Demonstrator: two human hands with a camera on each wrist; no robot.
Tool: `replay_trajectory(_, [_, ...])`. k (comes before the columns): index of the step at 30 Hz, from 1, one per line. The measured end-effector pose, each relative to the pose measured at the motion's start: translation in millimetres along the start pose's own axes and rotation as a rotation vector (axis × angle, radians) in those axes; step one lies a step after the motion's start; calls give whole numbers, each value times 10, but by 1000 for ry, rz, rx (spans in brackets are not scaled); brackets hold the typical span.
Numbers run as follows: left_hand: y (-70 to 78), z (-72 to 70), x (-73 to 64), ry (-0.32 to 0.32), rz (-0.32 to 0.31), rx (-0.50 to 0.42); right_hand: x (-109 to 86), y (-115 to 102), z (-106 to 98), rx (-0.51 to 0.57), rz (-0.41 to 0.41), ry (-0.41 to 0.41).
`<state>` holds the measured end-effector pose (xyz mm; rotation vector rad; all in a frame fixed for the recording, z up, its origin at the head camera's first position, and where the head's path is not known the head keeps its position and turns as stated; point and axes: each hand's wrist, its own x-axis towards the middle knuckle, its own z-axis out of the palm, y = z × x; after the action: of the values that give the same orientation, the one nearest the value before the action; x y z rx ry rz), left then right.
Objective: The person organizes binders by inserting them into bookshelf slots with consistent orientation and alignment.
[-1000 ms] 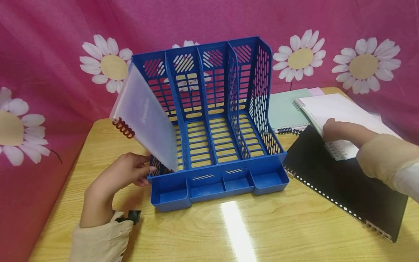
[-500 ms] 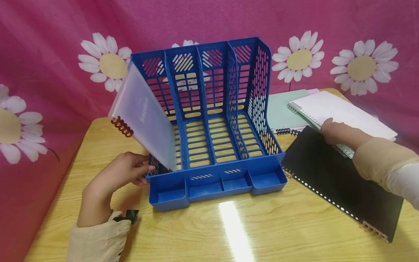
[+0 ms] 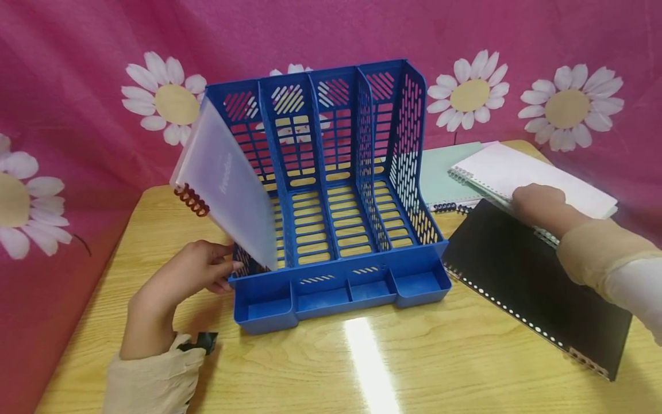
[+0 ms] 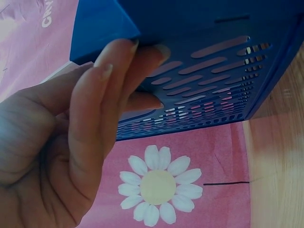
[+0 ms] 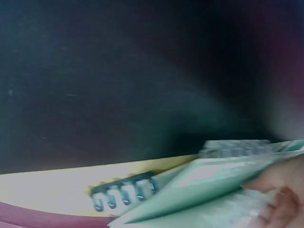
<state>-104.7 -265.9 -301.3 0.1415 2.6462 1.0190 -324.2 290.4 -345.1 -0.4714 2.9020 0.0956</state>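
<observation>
A blue file rack [image 3: 414, 259] with upright dividers and small front trays stands mid-table in the head view. My left hand [image 3: 193, 267] grips its front left edge; in the left wrist view the left hand [image 4: 90, 128] has its fingers at the slotted side panel [image 4: 199, 61]. Leaning in the leftmost slot is a translucent-covered spiral notebook [image 3: 227, 184] with a reddish-brown coil. At the right, my right hand [image 3: 543, 207] holds a white spiral notebook [image 3: 522, 164] by its coil side. Pale green leaves [image 5: 190, 185] show beside the right hand [image 5: 280, 190] in the right wrist view.
A black-covered notebook [image 3: 538, 287] lies on the table [image 3: 289, 368] below the right hand. Behind it are a pale green notebook [image 3: 447, 167] and a dark coil [image 3: 443, 207]. A pink flowered cloth [image 3: 331, 29] hangs at the back and left.
The white notebook has shifted left and its far side has swung round with the right hand. My left hand keeps its grip on the rack. The view has drifted slightly.
</observation>
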Motion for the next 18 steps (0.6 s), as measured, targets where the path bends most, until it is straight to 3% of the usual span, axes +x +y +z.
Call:
replay_trajectory(7, [10, 15, 25, -10, 22, 18, -53, 66, 5, 53, 106, 37])
replay_trajectory(14, [56, 13, 62, -6, 12, 34, -248, 63, -42, -2, 77, 44])
replay_trajectory(18, [94, 13, 60, 3, 22, 55, -375, 53, -95, 90, 137, 22])
